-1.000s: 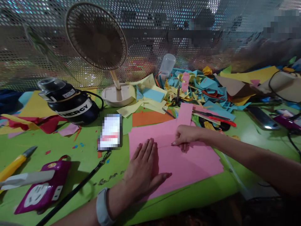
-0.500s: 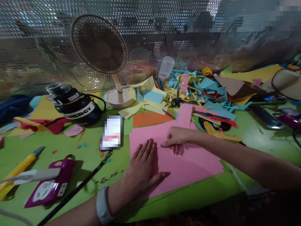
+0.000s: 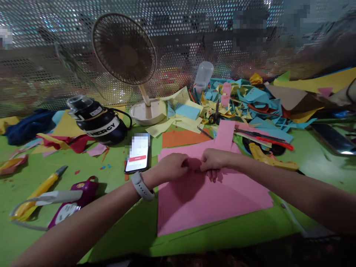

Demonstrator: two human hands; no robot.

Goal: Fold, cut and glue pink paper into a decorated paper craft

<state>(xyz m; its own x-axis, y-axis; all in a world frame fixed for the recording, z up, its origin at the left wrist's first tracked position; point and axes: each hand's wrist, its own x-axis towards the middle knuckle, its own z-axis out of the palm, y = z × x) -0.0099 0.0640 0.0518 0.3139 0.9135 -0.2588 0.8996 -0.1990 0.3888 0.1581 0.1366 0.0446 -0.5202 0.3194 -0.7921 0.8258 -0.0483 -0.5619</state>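
Pink paper sheets [image 3: 211, 207] lie stacked on the green table, with a narrower pink strip [image 3: 224, 134] across their far edge. My left hand [image 3: 174, 167], with a pale watch band [image 3: 142, 185] on its wrist, is curled closed above the far left part of the pink sheets. Just to its right, my right hand [image 3: 213, 161] is closed, its thumb and forefinger pinched close to the paper. The fingertips of the two hands almost meet. Whatever they pinch, if anything, is too small or hidden to make out.
Left of the sheets lie a lit phone [image 3: 137, 154], a purple pouch [image 3: 83, 193] and a yellow cutter [image 3: 41, 194]. Behind stand a black bottle [image 3: 102, 124], a fan [image 3: 125, 50] and heaped paper scraps [image 3: 236, 100] with scissors [image 3: 215, 115]. A yellow tool [image 3: 271, 159] lies at right.
My left hand has lifted from lying flat on the pink paper, moved forward beside my right hand and curled its fingers. My right hand stays pinched on nearly the same spot. The view has shifted slightly.
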